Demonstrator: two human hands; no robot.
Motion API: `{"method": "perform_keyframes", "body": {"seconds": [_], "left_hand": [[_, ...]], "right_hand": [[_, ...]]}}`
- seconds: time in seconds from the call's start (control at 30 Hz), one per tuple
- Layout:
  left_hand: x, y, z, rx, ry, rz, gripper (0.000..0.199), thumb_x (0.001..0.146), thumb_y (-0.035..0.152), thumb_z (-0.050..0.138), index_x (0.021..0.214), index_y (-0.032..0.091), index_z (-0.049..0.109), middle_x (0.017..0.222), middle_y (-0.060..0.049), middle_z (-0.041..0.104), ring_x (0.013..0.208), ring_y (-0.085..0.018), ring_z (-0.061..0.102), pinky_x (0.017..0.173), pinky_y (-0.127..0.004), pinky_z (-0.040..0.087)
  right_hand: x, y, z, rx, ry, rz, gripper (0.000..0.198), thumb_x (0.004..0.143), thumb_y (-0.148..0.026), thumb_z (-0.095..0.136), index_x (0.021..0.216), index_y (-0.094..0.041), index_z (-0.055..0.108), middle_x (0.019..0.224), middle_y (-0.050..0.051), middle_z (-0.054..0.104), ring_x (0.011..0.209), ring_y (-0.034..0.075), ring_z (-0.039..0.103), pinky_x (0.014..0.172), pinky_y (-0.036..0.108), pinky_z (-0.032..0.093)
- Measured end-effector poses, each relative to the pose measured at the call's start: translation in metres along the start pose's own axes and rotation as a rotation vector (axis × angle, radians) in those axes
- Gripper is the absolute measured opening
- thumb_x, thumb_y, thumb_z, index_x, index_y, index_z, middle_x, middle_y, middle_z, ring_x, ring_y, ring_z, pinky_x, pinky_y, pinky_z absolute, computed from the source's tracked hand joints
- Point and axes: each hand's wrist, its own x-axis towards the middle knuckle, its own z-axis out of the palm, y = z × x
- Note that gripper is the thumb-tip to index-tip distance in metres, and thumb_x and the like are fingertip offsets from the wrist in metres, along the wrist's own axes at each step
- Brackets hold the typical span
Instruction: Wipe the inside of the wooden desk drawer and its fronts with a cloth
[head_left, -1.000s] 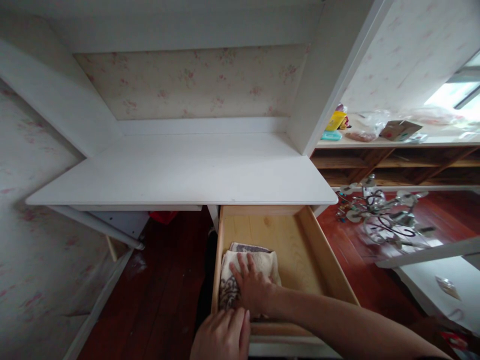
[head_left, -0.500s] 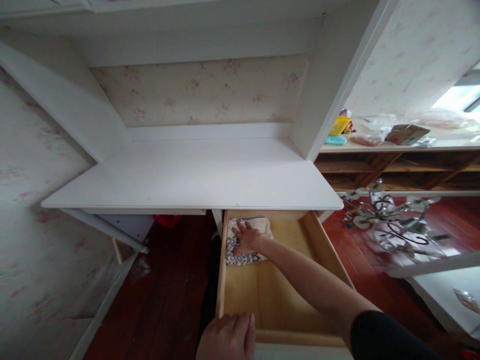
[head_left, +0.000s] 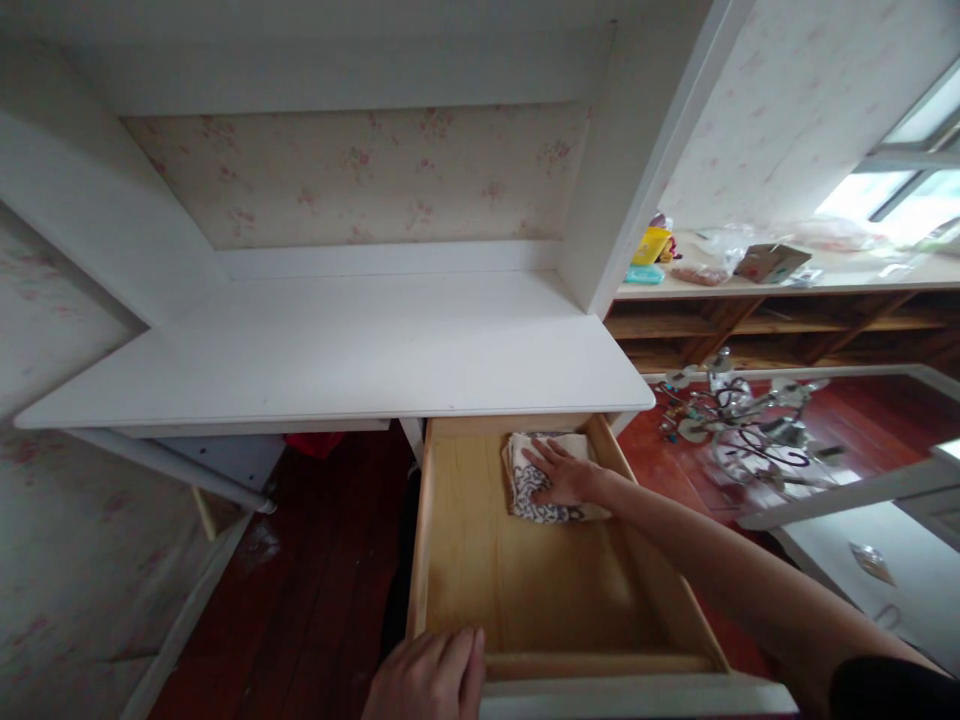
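A pulled-out wooden drawer (head_left: 465, 560) with a white front juts from beneath the white desk top. Inside it, toward the back right, lies a folded cream cloth (head_left: 525, 480) with a dark pattern. My right hand (head_left: 564, 474) presses flat on this cloth, fingers spread. At the drawer's front left corner, my left hand (head_left: 431, 672) is closed over the rim; its fingertips are hidden.
The white desk (head_left: 375, 350) spans the middle, under a hutch. On the right, a low wooden shelf unit (head_left: 675, 320) bears plastic bags, a yellow item and a cardboard box (head_left: 771, 262). A chandelier (head_left: 757, 430) sits on the red floor.
My right hand and the cloth have slid from the drawer's left side to its right side. My left hand stays on the front corner. The view has shifted somewhat to the right.
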Motion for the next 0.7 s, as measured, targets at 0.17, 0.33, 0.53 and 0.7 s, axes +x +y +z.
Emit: {"method": "perform_keyframes", "body": {"seconds": [0.17,0.33,0.53,0.7], "left_hand": [[0.000,0.004,-0.005,0.002,-0.047,-0.047,0.025,0.093,0.021,0.047,0.074,0.025,0.062,0.061,0.004,0.064,0.054,-0.012,0.061,0.055,-0.026,0.044],[0.000,0.005,-0.004,0.014,-0.027,-0.057,0.024,0.093,0.021,0.047,0.074,0.025,0.062,0.062,0.004,0.064,0.055,-0.012,0.061,0.055,-0.025,0.043],[0.000,0.004,-0.002,0.030,0.015,-0.044,0.025,0.093,0.022,0.048,0.072,0.024,0.060,0.057,0.004,0.061,0.051,-0.011,0.057,0.054,-0.025,0.041],[0.001,0.007,-0.003,0.018,0.037,-0.060,0.026,0.094,0.022,0.047,0.071,0.024,0.059,0.057,0.004,0.061,0.052,-0.012,0.057,0.055,-0.025,0.040]], "right_hand": [[-0.009,0.012,0.009,0.010,0.041,-0.009,0.106,0.076,-0.064,0.060,0.156,-0.015,0.012,0.163,0.014,0.003,0.147,0.036,-0.005,0.117,0.052,0.017],[-0.047,-0.008,0.050,0.027,0.136,-0.013,0.098,0.078,-0.057,0.062,0.155,-0.015,0.019,0.161,0.016,0.008,0.146,0.041,-0.001,0.114,0.059,0.022],[-0.101,-0.026,0.098,0.048,0.114,-0.035,0.101,0.073,-0.063,0.065,0.155,-0.023,0.021,0.162,0.009,0.005,0.145,0.044,-0.002,0.112,0.062,0.028],[-0.099,-0.041,0.101,-0.024,0.096,-0.033,0.103,0.070,-0.061,0.070,0.154,-0.022,0.024,0.161,0.011,0.006,0.144,0.047,-0.001,0.107,0.066,0.033]]}}
